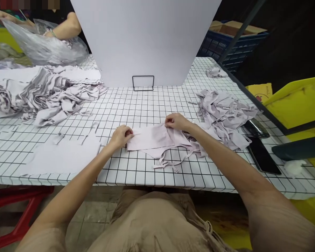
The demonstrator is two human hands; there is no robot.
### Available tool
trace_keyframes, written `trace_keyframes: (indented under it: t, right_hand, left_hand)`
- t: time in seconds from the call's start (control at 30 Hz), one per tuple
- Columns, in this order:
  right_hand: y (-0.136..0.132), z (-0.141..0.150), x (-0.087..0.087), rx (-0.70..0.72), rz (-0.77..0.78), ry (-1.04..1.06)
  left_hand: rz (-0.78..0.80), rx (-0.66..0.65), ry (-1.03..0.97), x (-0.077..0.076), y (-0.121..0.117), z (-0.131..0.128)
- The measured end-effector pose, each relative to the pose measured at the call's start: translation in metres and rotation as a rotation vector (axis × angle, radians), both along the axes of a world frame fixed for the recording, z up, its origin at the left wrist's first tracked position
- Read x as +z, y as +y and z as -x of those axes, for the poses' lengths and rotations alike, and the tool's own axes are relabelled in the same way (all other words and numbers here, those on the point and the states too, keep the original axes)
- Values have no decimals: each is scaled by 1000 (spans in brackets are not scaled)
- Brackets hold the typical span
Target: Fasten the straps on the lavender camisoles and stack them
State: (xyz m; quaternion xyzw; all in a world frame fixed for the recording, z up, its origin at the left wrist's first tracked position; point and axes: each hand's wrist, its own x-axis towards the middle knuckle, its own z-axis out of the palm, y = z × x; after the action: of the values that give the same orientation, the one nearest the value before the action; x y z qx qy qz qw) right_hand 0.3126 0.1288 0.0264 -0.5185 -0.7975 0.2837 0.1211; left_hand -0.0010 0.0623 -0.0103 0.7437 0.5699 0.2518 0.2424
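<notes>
A pale lilac camisole (144, 138) with thin straps lies partly spread on the checked tablecloth in front of me. My left hand (120, 136) pinches its left edge between thumb and fingers. At its upper edge, toward the right, my right hand (176, 121) grips the fabric, which creases under the fingers. Loose straps (170, 164) trail from the cloth toward the table's front edge. Left of my left hand, another camisole (64, 155) lies flat with its straps pointing away from me. Just beyond my right hand is a rumpled heap of similar garments (222, 112).
Stacked lilac garments (28, 87) cover the far left of the table. A white board (147, 42) stands at the back behind a black wire stand (143, 90). A phone (264, 155) lies at right. Across the table, a person's arms (67, 28) handle a clear plastic bag (49, 45).
</notes>
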Motion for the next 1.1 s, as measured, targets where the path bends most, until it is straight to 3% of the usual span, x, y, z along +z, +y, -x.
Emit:
trace_keyframes:
  t: [0.13, 0.3, 0.53, 0.77, 0.97, 1.1]
  right_hand:
    - [0, 2, 0, 32, 20, 33]
    - [-3, -3, 2, 66, 74, -42]
    - [-9, -10, 18, 116, 15, 84]
    - [-10, -6, -2, 39, 5, 42]
    - [-10, -4, -7, 7, -43, 123]
    - [-18, 3, -9, 4, -40, 171]
  left_hand:
    - [-111, -109, -102, 5, 18, -34]
    - [-6, -185, -47, 0, 31, -74]
    - [-21, -237, -102, -5, 40, -87]
    - [-71, -170, -88, -11, 40, -99]
    - [-34, -159, -169, -14, 41, -108]
    - [-42, -130, -281, -7, 35, -110]
